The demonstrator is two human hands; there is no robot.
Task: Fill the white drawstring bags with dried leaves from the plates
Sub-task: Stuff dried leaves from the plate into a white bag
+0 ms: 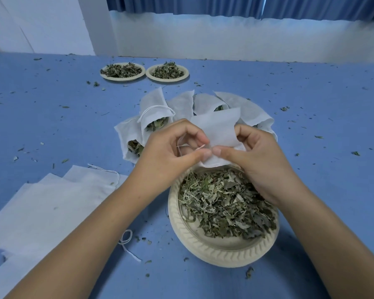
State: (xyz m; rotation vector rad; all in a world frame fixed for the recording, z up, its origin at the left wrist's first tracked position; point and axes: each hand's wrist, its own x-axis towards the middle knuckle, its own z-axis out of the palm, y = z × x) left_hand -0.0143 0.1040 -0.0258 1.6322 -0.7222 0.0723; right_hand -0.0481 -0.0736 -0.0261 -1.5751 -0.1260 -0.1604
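Both hands hold a flat white drawstring bag (216, 131) just above the far rim of a cream plate (212, 249) heaped with dried leaves (225, 203). My left hand (171, 147) pinches the bag's left edge and its string. My right hand (253, 154) pinches the bag's lower right edge, thumb to the front. Behind the hands lie several filled bags (156, 115) with leaves showing at their mouths.
A stack of flat empty bags (52, 203) lies at the near left with loose strings (126, 238). Two more plates of leaves (122, 71) (167, 72) stand at the far side. Leaf crumbs are scattered over the blue table (333, 117).
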